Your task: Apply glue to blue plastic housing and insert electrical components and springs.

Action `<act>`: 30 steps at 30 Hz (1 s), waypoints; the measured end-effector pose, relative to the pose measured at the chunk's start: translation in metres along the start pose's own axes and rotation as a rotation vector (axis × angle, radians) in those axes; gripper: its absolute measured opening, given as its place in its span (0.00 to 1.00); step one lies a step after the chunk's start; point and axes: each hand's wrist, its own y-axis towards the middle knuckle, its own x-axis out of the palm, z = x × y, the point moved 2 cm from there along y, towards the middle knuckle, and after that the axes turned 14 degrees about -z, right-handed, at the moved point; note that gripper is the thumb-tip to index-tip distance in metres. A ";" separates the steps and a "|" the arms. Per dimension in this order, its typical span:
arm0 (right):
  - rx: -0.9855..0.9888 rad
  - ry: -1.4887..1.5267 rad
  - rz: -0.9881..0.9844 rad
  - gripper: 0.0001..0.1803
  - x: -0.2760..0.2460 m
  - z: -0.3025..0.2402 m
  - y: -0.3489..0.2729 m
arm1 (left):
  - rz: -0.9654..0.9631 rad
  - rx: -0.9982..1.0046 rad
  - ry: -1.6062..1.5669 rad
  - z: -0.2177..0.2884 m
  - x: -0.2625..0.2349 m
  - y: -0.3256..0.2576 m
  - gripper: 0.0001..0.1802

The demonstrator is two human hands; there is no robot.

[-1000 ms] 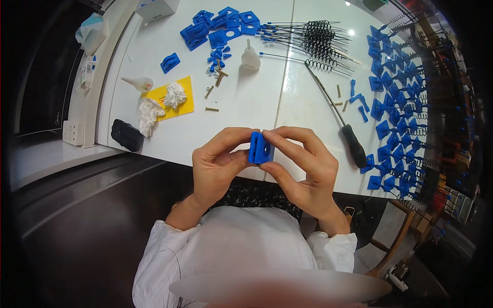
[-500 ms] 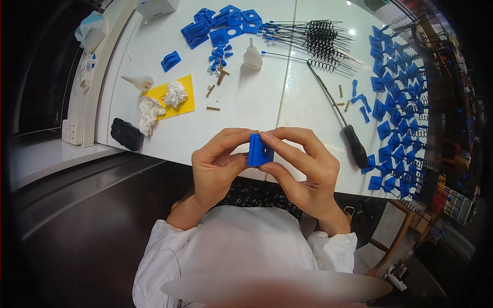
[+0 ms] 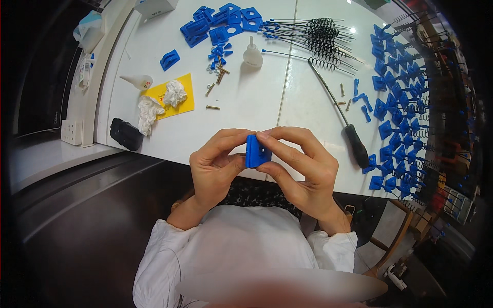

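Between my two hands, just over the near edge of the white table, is a blue plastic bracket (image 3: 253,153) with a hole in one face. My left hand (image 3: 215,163) pinches its left side between thumb and fingers. From the other side my right hand (image 3: 303,164) grips it, fingertips at the top and thumb at the bottom. Beyond my hands lie a loose screw (image 3: 213,108) and more brass screws (image 3: 221,77). A similar blue bracket (image 3: 170,60) rests farther left, and a pile of blue square plates (image 3: 218,23) sits at the back.
A long black-handled screwdriver (image 3: 354,146) lies right of my hands. Black springs on rods (image 3: 323,41) are heaped behind, near a small white squeeze bottle (image 3: 252,55). Rows of blue spring assemblies (image 3: 395,108) line the right side. Crumpled tissue (image 3: 175,93) sits on a yellow card (image 3: 182,107).
Both hands have shifted very slightly left with the bracket still between them. Nothing on the table has been moved.
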 end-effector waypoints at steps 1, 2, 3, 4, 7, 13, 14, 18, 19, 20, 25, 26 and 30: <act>-0.003 -0.001 -0.001 0.22 0.000 0.000 0.000 | 0.000 -0.001 0.000 -0.001 -0.002 0.000 0.15; -0.007 -0.002 -0.002 0.22 0.000 0.000 0.000 | -0.052 0.023 0.018 -0.002 -0.004 -0.001 0.18; -0.006 -0.002 -0.002 0.22 0.000 0.000 0.001 | -0.104 0.046 0.036 -0.003 -0.005 -0.001 0.21; -0.006 0.001 -0.006 0.22 0.000 0.000 0.001 | -0.104 0.046 0.035 -0.003 -0.006 -0.002 0.21; -0.006 0.004 -0.011 0.22 0.000 0.000 0.001 | -0.103 0.053 0.059 -0.003 -0.007 -0.002 0.21; -0.008 0.008 -0.016 0.21 0.000 0.001 0.003 | -0.101 0.049 0.051 -0.002 -0.007 -0.003 0.21; -0.012 0.010 -0.019 0.21 0.000 0.001 0.003 | -0.100 0.052 0.040 -0.002 -0.007 -0.003 0.21; -0.006 0.009 -0.023 0.21 0.000 -0.001 0.004 | -0.099 0.054 0.045 -0.001 -0.007 -0.003 0.21; -0.008 0.011 -0.022 0.21 0.001 0.000 0.004 | -0.099 0.054 0.045 -0.001 -0.007 -0.003 0.21; -0.010 0.013 -0.022 0.21 0.001 0.000 0.004 | -0.095 0.053 0.029 -0.001 -0.006 -0.003 0.21; 0.000 0.029 -0.024 0.21 0.002 -0.001 0.004 | -0.092 0.076 0.028 -0.001 -0.008 -0.003 0.20; 0.007 0.044 -0.030 0.21 0.001 0.000 0.004 | -0.101 0.078 0.025 0.000 -0.008 -0.003 0.20; 0.022 0.093 -0.048 0.23 0.000 0.001 0.004 | -0.114 0.101 0.027 -0.001 -0.009 -0.004 0.20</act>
